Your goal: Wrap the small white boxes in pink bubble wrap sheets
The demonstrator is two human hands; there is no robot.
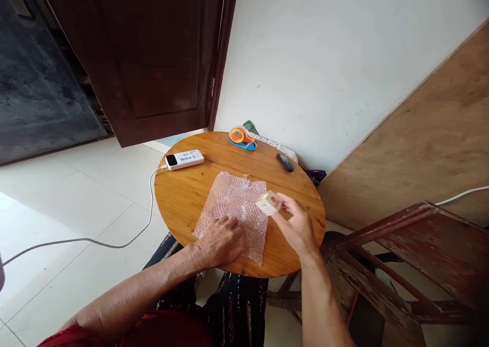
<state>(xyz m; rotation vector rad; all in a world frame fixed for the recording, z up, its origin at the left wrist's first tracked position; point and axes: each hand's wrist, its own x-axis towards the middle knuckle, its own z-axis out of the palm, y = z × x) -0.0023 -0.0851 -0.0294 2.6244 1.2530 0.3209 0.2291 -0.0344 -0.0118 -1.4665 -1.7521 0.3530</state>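
A sheet of pinkish bubble wrap lies spread on the round wooden table. My left hand rests palm down on its lower part, fingers slightly bent and nothing visible in them. Above the right side of the sheet, my right hand grips a small white and yellowish box with a red mark between thumb and fingers. The box is tilted and a little blurred, so its print cannot be read.
An orange and blue tape dispenser stands at the table's back edge. Left of it lies a white power bank with a cable hanging to the floor. A dark blurred object lies back right. A wooden chair stands at the right.
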